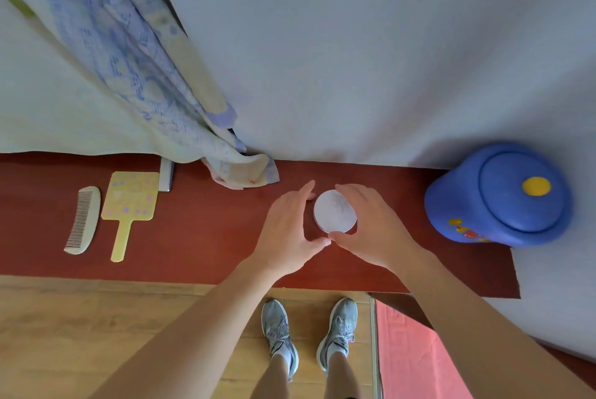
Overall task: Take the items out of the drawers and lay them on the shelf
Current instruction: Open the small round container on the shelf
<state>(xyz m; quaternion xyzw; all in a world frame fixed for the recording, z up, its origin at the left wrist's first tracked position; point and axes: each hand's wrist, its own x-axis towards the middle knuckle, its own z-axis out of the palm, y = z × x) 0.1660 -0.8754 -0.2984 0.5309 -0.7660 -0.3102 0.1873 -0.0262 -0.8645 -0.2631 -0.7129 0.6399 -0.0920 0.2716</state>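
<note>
The round white box lies flat on the red-brown shelf, cupped between both hands. The left hand has its fingers straight and pressed together along the box's left edge. The right hand curls its fingers round the far right rim. The two thumbs meet at the near edge. Well left of the left fingers lie a comb and a yellow hand mirror; just beyond them a patterned cloth trails onto the shelf. Right of the right fingers stands a blue lidded jar.
</note>
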